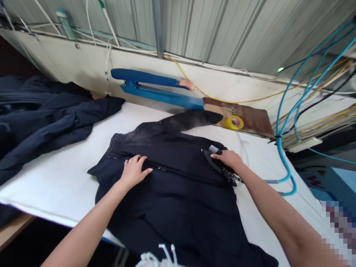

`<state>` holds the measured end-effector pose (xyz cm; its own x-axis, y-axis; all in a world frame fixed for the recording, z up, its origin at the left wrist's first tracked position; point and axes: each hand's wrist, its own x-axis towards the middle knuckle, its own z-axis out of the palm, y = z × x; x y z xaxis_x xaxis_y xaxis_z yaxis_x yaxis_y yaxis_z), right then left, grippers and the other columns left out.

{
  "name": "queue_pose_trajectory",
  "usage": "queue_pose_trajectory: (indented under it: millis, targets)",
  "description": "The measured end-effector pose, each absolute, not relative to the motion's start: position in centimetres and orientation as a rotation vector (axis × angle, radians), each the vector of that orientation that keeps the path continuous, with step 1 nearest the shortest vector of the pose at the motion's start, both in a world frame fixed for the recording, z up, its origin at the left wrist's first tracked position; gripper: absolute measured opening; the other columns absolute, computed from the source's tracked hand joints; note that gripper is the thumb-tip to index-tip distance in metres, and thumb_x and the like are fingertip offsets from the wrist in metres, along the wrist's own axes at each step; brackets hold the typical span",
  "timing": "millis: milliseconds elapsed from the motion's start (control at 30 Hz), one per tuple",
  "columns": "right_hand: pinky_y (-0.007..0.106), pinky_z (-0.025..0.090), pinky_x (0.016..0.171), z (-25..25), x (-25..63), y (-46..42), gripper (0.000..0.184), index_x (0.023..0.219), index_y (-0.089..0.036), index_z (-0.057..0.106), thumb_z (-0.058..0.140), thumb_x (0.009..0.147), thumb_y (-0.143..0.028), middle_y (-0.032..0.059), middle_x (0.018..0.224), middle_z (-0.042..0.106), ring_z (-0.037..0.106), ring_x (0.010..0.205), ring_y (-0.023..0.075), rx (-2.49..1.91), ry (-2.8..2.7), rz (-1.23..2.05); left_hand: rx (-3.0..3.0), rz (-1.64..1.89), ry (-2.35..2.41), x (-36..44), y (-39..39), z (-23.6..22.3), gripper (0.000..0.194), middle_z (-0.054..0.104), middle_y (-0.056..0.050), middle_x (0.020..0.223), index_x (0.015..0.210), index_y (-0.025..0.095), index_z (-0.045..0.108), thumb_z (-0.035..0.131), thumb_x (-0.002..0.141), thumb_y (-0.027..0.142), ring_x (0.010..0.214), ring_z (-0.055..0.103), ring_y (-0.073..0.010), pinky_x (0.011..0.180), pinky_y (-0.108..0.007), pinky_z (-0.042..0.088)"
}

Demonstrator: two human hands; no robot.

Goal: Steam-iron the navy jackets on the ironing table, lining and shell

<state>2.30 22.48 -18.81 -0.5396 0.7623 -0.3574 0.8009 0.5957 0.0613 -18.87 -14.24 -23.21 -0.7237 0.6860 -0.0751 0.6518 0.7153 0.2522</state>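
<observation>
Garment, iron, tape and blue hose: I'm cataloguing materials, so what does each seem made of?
Garment: matte dark cloth, judging by its soft folds; the fibre is unclear.
Iron: probably metal, given the bright tip; its dark parts could be plastic.
Tape: likely plastic film, smooth and yellow, wound in a roll.
Blue hose: plastic or rubber, smooth, bending in even curves.

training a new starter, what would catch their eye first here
Probably the dark garment on the white tabletop, where the left hand rests and the right hand grips an iron. Behind, a bright blue padded board stands by the wall, a yellow tape roll to its right.
</observation>
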Motion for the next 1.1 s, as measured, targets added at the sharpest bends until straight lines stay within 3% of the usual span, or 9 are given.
queue_pose_trajectory:
  millis: [167, 300, 500, 667, 800, 900, 1000, 1100]
  targets:
    - [0.034, 0.042, 0.069, -18.0, 2.2, 22.1, 0.075, 0.094, -0.015, 0.064, 0.032, 0.066, -0.077, 0.0154, 0.101, 0.062, 0.057, 0.092, 0.0297, 1.232, 2.503, -0.121, 0.862, 0.085, 2.758, -14.4, -17.0, -24.4, 0.088, 0.019, -0.011, 0.143, 0.134, 0.023, 0.03, 0.05, 0.06, 0.067, 0.13, 0.004, -0.0396, 0.095, -0.064, 0.002]
    - [0.032, 0.042, 0.071, -16.5, 1.2, 17.2, 0.076, 0.089, -0.018, 0.065, 0.035, 0.059, -0.081, 0.0133, 0.096, 0.064, 0.058, 0.088, 0.0273, 0.868, 2.65, -0.191, 0.851, -0.008, 2.716, -13.7, -18.7, -25.8, 0.111, 0.003, -0.008, 0.147, 0.139, 0.025, 0.012, 0.058, 0.047, 0.068, 0.129, -0.011, -0.0415, 0.09, -0.07, -0.001]
    - [0.031, 0.043, 0.072, -17.1, 0.0, 8.1, 0.071, 0.087, -0.019, 0.068, 0.048, 0.052, -0.078, 0.0113, 0.094, 0.066, 0.06, 0.087, 0.0265, 0.51, 2.576, -0.278, 0.844, 0.015, 2.688, -14.0, -19.3, -27.4, 0.122, -0.008, -0.006, 0.146, 0.139, 0.028, 0.0, 0.059, 0.042, 0.069, 0.127, -0.016, -0.0434, 0.087, -0.072, -0.001]
    - [0.029, 0.043, 0.068, -17.1, 5.7, 8.5, 0.058, 0.082, -0.018, 0.069, 0.057, 0.055, -0.068, 0.0098, 0.085, 0.067, 0.061, 0.081, 0.0251, 0.42, 2.411, -0.34, 0.881, 0.08, 2.673, -13.9, -20.0, -27.7, 0.12, -0.008, -0.008, 0.146, 0.14, 0.025, 0.002, 0.056, 0.043, 0.072, 0.126, -0.017, -0.0451, 0.086, -0.072, -0.005]
    - [0.029, 0.039, 0.062, -15.3, 12.1, 9.8, 0.042, 0.079, -0.019, 0.071, 0.065, 0.055, -0.053, 0.0112, 0.08, 0.067, 0.061, 0.074, 0.0239, 0.634, 2.261, -0.322, 0.948, 0.158, 2.636, -14.9, -21.4, -26.9, 0.115, 0.0, -0.012, 0.147, 0.14, 0.025, 0.007, 0.054, 0.047, 0.074, 0.127, -0.009, -0.0462, 0.088, -0.071, -0.002]
    - [0.029, 0.037, 0.06, -13.6, 14.3, 9.2, 0.04, 0.076, -0.02, 0.071, 0.065, 0.055, -0.053, 0.0115, 0.078, 0.067, 0.06, 0.074, 0.0245, 0.752, 2.275, -0.315, 1.049, 0.262, 2.673, -16.0, -23.3, -25.1, 0.098, 0.017, -0.015, 0.143, 0.135, 0.022, 0.027, 0.055, 0.054, 0.069, 0.128, 0.004, -0.044, 0.092, -0.066, 0.004]
    - [0.03, 0.038, 0.061, -12.2, 13.0, 7.3, 0.054, 0.078, -0.019, 0.069, 0.056, 0.057, -0.066, 0.0102, 0.082, 0.067, 0.06, 0.076, 0.0262, 0.775, 2.37, -0.317, 1.412, 0.538, 2.53, -15.5, -24.7, -22.3, 0.055, 0.047, -0.011, 0.123, 0.108, 0.022, 0.057, 0.05, 0.069, 0.06, 0.117, 0.035, -0.0318, 0.096, -0.052, 0.018]
    - [0.029, 0.039, 0.061, -11.7, 9.3, 4.2, 0.064, 0.081, -0.017, 0.067, 0.046, 0.059, -0.073, 0.0107, 0.085, 0.066, 0.06, 0.077, 0.0258, 0.714, 2.46, -0.273, 1.91, 0.692, 2.025, -13.2, -24.7, -20.4, 0.039, 0.059, -0.003, 0.094, 0.09, 0.025, 0.061, 0.056, 0.068, 0.057, 0.095, 0.048, -0.0195, 0.094, -0.041, 0.024]
